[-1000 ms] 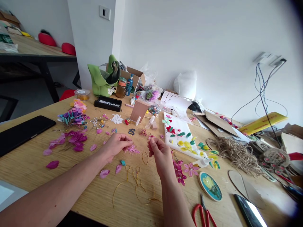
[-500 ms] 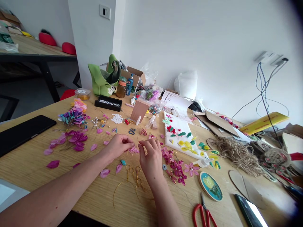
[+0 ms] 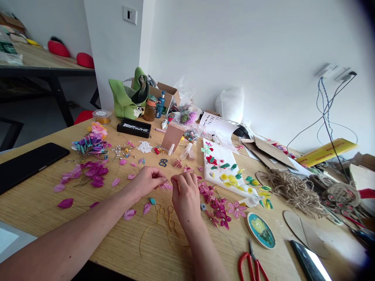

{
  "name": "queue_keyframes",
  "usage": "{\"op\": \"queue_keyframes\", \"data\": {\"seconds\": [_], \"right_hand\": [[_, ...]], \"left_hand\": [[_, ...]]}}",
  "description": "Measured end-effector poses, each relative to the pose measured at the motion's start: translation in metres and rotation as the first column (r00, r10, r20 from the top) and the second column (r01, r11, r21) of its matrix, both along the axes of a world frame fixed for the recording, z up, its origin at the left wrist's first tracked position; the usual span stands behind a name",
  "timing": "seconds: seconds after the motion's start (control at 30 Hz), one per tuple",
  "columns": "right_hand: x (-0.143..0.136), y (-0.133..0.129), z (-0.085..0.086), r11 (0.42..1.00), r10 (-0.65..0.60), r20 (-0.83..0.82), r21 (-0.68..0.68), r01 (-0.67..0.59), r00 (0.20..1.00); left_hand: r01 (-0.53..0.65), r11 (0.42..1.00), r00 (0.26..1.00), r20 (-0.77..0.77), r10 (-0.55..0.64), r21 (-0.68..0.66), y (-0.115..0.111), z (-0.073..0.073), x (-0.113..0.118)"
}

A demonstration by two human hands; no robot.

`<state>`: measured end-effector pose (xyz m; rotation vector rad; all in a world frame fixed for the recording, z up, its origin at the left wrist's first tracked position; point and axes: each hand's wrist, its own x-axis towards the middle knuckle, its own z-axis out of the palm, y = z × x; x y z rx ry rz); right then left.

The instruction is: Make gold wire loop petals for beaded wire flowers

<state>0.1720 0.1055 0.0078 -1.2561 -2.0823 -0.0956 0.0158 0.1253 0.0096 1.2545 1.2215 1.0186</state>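
Note:
My left hand [image 3: 149,180] is closed in a pinch, its fingertips beside a small pink flower piece [image 3: 166,186] on the table. Facing it, my right hand [image 3: 186,191] has its fingers pressed together too. What either holds is too small to make out. Gold wire loops [image 3: 159,210] and a turquoise bead piece [image 3: 152,201] lie just below my hands. Dark pink flowers [image 3: 219,207] sit to the right of my right hand. Loose magenta petals [image 3: 95,171] are spread at the left.
Red-handled scissors [image 3: 251,261], a round painted hoop [image 3: 261,230] and a phone [image 3: 309,259] lie at the front right. A black tray [image 3: 134,128] and a green felt bag [image 3: 124,102] stand behind. Twine [image 3: 293,193] is heaped at the right.
My right hand has shifted very slightly, its fingertips a little further left. My left hand looks the same.

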Motion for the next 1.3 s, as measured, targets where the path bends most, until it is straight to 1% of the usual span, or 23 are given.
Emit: {"op": "queue_keyframes", "data": {"seconds": [0.1, 0.3, 0.53, 0.63, 0.77, 0.87, 1.17, 1.3], "right_hand": [[0.0, 0.0, 0.0, 1.0, 0.005, 0.031, -0.002, -0.004, 1.0], [0.0, 0.001, -0.003, 0.999, 0.015, 0.034, -0.038, -0.014, 0.999], [-0.003, 0.001, -0.005, 0.999, 0.054, 0.013, -0.004, -0.054, 0.998], [-0.002, 0.0, -0.002, 0.998, 0.06, -0.077, -0.006, -0.061, 0.995], [0.004, 0.003, 0.005, 1.0, -0.011, -0.263, 0.024, 0.018, 0.965], [0.007, 0.004, 0.007, 0.998, -0.039, -0.332, 0.034, 0.053, 0.943], [0.0, 0.001, 0.003, 1.0, 0.001, -0.29, 0.017, 0.004, 0.957], [-0.001, 0.0, 0.002, 1.0, 0.018, -0.193, 0.011, -0.016, 0.981]], "left_hand": [[0.0, 1.0, 1.0, -0.006, 0.0, 0.016, 0.0, -0.001, 0.0], [-0.004, 0.997, 0.999, -0.031, 0.006, 0.08, 0.001, -0.003, -0.001], [-0.025, 0.989, 0.995, -0.096, 0.039, 0.148, 0.002, -0.003, 0.0], [-0.037, 0.986, 0.992, -0.113, 0.056, 0.163, 0.002, -0.005, 0.0], [-0.057, 0.983, 0.988, -0.128, 0.08, 0.173, 0.003, -0.008, -0.001], [-0.06, 0.981, 0.987, -0.139, 0.086, 0.183, 0.004, -0.01, -0.001], [-0.059, 0.975, 0.982, -0.165, 0.096, 0.216, 0.003, -0.01, -0.001], [-0.045, 0.974, 0.981, -0.174, 0.085, 0.22, 0.002, -0.01, -0.001]]}}
